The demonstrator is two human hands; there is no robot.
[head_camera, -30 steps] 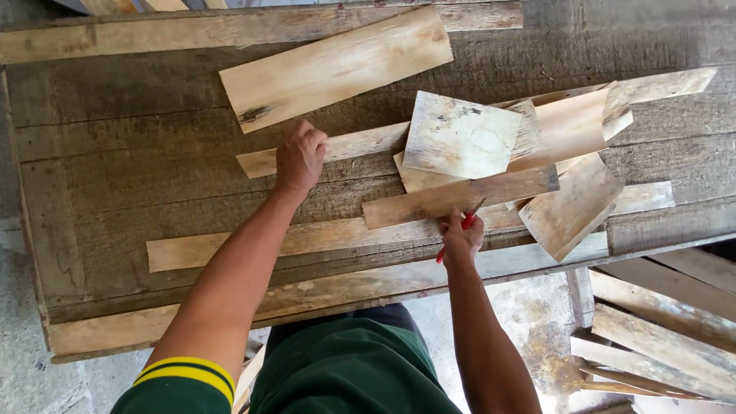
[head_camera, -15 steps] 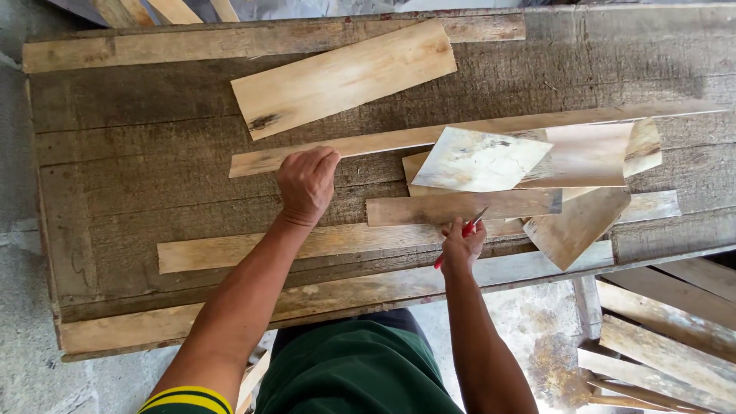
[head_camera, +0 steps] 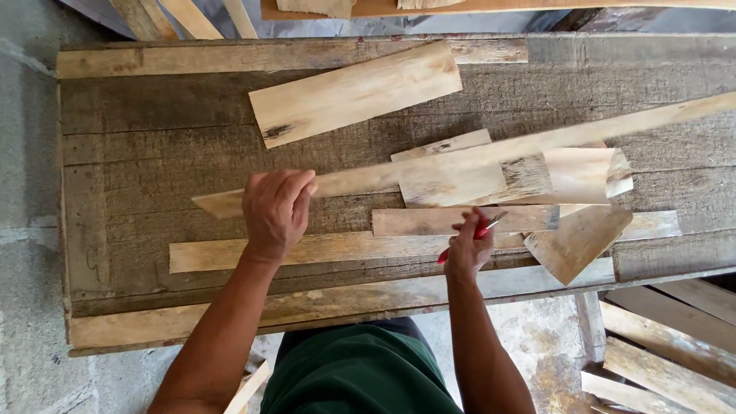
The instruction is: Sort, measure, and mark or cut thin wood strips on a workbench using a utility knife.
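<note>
Long rough slat [head_camera: 491, 149] lifted by left hand [head_camera: 274, 208] — right hand [head_camera: 468, 245] holds red pencil [head_camera: 469, 236].

Long thin slat [head_camera: 491, 153], pale raw wood, narrow and flat, greyer and rougher toward the near end. Held near its left end, at centre-left of frame, slanting upward from there to the right edge. Lifted at a shallow tilt above the counter, crossing over a heap of short offcuts at centre right. Left tip pointing past the grip toward the left of frame.

Red pencil [head_camera: 469, 236], slim, gripped just right of centre, lower half of frame. Pointed tip aimed up and right, over a short flat board; red tail sticking out down and left below the grip.
</note>
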